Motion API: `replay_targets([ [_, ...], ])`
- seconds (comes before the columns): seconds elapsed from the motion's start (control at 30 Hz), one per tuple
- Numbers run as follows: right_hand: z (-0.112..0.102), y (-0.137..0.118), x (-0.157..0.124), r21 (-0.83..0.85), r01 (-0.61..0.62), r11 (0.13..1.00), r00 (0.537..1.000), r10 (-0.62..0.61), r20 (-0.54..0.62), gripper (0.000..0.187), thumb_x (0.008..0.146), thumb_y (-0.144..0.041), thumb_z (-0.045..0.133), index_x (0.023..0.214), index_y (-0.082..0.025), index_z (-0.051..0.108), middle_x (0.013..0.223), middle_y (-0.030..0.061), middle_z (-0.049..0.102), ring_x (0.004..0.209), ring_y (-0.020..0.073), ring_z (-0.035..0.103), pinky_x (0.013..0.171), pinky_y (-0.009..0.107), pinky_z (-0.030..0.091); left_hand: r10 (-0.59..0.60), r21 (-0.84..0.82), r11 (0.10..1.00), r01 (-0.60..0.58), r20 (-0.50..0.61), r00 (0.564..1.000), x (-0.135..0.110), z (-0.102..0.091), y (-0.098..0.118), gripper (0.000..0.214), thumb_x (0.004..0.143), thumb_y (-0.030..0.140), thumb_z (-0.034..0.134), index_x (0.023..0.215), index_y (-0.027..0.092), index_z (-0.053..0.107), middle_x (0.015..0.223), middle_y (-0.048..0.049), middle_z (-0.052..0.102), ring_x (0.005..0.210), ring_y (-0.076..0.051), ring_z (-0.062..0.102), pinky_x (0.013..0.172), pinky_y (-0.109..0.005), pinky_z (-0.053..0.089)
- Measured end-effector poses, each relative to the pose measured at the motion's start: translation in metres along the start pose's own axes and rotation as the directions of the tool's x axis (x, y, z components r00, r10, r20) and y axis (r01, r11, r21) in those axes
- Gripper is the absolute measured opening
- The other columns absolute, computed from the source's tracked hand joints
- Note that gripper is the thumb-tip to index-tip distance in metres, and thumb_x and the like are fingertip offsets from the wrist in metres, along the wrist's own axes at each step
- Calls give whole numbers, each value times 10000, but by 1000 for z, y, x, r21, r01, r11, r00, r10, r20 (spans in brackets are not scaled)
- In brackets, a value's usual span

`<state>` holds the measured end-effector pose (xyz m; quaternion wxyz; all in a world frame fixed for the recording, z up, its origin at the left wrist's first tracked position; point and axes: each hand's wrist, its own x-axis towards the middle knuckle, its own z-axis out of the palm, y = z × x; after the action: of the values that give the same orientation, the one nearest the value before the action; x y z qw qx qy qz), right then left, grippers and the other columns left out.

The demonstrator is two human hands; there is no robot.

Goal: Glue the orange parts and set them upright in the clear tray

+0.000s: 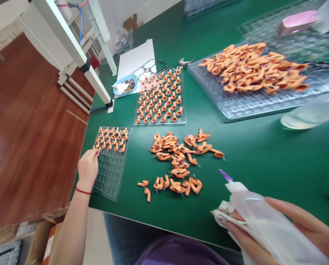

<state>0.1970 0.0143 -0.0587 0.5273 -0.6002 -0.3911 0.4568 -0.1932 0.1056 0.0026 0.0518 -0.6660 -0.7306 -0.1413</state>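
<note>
My left hand [87, 166] rests on the near-left side of a small clear tray [110, 173]. Its fingers are pinched together beside the rows of orange plastic parts [111, 139] standing in the tray's far end; what they pinch is too small to make out. My right hand [245, 239] is low at the right, wrapped round a clear squeeze bottle [263, 221] with a purple tip, together with a white cloth [222, 216]. A loose pile of orange parts [178, 158] lies on the green table [263, 154] between the two hands.
A full clear tray of orange parts [160, 97] lies behind the pile. A large clear tray [236, 106] heaped with orange parts is at the back right. A blue dish [125, 85], white paper [136, 59] and a white frame post [70, 48] stand at the back left.
</note>
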Motion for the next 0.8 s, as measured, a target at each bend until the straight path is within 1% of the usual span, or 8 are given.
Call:
replay_targets([
  [0.1, 2, -1, 2, 5, -11, 1000, 1000, 11, -1, 443, 629, -237, 919, 1015, -303, 712, 863, 56, 810, 666, 238, 793, 644, 176, 660, -4, -27, 1000, 3, -9, 1000, -3, -5, 8, 144, 935, 151, 586, 949, 184, 725, 1012, -114, 733, 972, -291, 696, 881, -406, 534],
  [0.2, 6, -8, 3, 22, -2, 1000, 1000, 2, -16, 441, 571, -202, 912, 956, -285, 712, 772, 40, 803, 578, 234, 775, 567, 174, 648, 19, -90, 996, -21, -19, 1000, -17, -12, 36, 123, 953, 188, 602, 926, 184, 721, 990, -106, 705, 988, -286, 672, 898, -415, 521],
  [0.27, 8, -14, 3, 46, -8, 999, 998, 10, -55, 455, 511, -167, 897, 905, -275, 696, 719, 29, 793, 522, 229, 758, 527, 168, 634, 97, -179, 980, -86, 54, 994, -30, -15, 63, 117, 960, 194, 622, 913, 207, 728, 950, -53, 708, 917, -223, 683, 857, -345, 535],
  [0.33, 8, -17, 4, 69, -34, 997, 995, 41, -92, 475, 475, -156, 884, 886, -273, 675, 718, 30, 793, 516, 231, 756, 518, 174, 631, 198, -279, 948, -150, 153, 968, -43, -17, 91, 113, 945, 171, 658, 886, 229, 736, 893, -2, 717, 847, -166, 696, 793, -268, 545],
  [0.47, 7, -15, 5, 95, -60, 994, 996, 66, -60, 501, 482, -173, 898, 910, -274, 657, 707, 26, 782, 535, 251, 763, 518, 218, 648, 273, -343, 924, -167, 289, 918, -56, -15, 127, 117, 911, 128, 701, 870, 231, 740, 834, 19, 704, 787, -147, 690, 728, -247, 534],
  [0.63, 6, -7, -1, 108, -36, 994, 999, 40, -34, 521, 593, -196, 892, 1043, -283, 644, 807, 14, 778, 610, 224, 775, 574, 222, 661, 236, -299, 946, -128, 359, 903, -51, -9, 130, 117, 903, 148, 709, 808, 217, 711, 772, 22, 667, 697, -151, 662, 634, -263, 500],
  [0.73, 9, -9, -8, 75, -7, 997, 999, 9, -31, 511, 660, -208, 861, 1103, -299, 623, 846, 4, 758, 651, 212, 768, 612, 236, 664, 255, -314, 939, -139, 368, 894, -47, -10, 124, 161, 917, 110, 648, 832, 223, 725, 846, 14, 693, 754, -150, 688, 697, -265, 528],
  [0.8, 11, -12, -10, 77, -29, 997, 998, 32, -45, 488, 688, -226, 839, 1112, -311, 612, 868, -6, 744, 678, 196, 760, 645, 227, 656, 273, -332, 931, -151, 362, 891, -48, -13, 120, 185, 917, 84, 619, 879, 224, 734, 942, 2, 713, 826, -156, 708, 756, -272, 545],
])
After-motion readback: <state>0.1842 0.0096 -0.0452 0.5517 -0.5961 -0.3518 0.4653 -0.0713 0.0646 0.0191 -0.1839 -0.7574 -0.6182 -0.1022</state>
